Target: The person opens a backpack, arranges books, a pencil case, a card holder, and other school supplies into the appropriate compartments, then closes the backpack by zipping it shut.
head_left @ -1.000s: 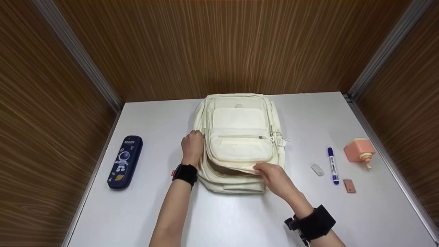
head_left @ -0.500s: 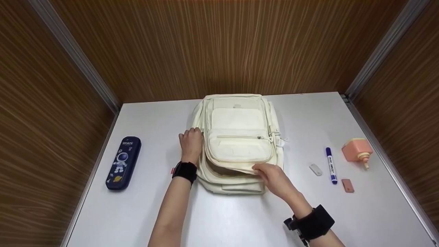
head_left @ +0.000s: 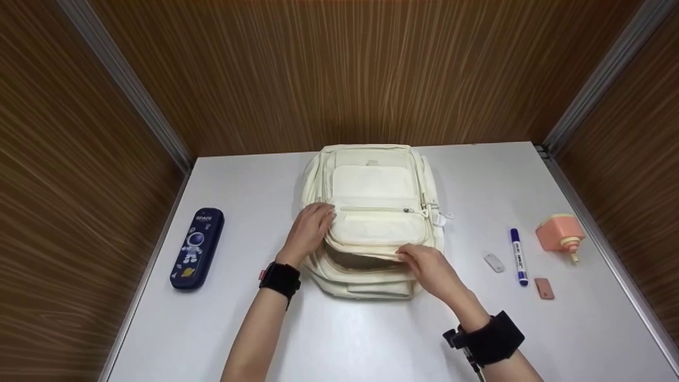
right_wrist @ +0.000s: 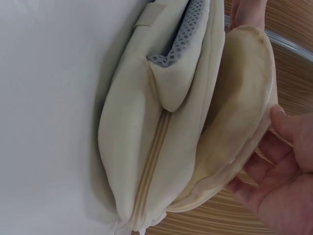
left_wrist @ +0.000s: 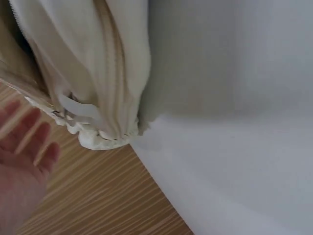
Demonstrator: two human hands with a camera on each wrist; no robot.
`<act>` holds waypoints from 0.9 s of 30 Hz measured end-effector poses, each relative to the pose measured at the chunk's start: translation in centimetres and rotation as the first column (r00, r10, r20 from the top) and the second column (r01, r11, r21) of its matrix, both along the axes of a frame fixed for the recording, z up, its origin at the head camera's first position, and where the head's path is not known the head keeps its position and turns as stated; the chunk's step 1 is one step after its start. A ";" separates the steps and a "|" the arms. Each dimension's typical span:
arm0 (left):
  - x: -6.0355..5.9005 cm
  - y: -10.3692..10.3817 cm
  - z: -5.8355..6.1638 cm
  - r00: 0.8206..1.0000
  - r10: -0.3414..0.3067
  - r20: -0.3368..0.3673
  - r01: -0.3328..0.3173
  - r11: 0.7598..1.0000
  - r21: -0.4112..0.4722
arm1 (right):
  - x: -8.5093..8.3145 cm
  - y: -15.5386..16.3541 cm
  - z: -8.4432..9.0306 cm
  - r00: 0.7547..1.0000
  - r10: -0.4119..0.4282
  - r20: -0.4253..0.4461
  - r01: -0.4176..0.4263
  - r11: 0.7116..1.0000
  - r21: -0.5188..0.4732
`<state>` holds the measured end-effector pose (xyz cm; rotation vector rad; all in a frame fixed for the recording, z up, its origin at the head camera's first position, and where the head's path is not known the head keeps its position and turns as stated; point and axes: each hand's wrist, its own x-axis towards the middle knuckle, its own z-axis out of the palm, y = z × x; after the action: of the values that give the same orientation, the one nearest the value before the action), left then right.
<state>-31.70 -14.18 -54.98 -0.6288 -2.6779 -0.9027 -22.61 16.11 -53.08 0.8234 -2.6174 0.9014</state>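
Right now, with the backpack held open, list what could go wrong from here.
The right hand pinches just the edge of the front flap of the cream backpack; if it slips, the opening might fall shut. The blue-capped marker lies loose on the white tabletop, so a bump might roll it.

The backpack [head_left: 374, 183] is matt cloth with holed mesh [right_wrist: 187, 36]; the tabletop [head_left: 350, 342] is smooth, faintly glossy; the wall panels [head_left: 366, 69] look wood-grained, possibly laminate.

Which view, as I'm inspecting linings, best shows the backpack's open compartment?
Right wrist: it looks into the open compartment, showing pale lining. Head shows it as a dark gap; left wrist, apparently only a sliver.
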 end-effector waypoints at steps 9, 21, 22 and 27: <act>3.4 1.0 0.3 0.972 -0.236 0.020 0.236 0.971 -0.030 | -1.0 0.3 2.2 0.999 -0.032 -0.017 0.032 0.999 -0.028; 3.6 1.9 -0.4 0.973 -0.142 -0.183 0.128 0.988 -0.089 | -2.1 0.3 3.1 0.998 -0.041 -0.044 0.039 0.998 -0.052; 3.6 2.0 -0.4 0.974 -0.124 -0.189 0.108 0.990 -0.093 | -2.1 0.3 3.2 0.998 -0.040 -0.047 0.037 0.998 -0.057; 3.2 2.5 -0.2 0.981 -0.041 -0.190 0.026 0.996 -0.082 | -2.4 0.7 3.8 1.000 -0.019 -0.009 0.018 0.995 -0.102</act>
<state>-28.46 -11.69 -55.21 -0.7405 -2.5476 -0.7072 -25.00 16.77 -49.28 0.7742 -2.5425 1.0133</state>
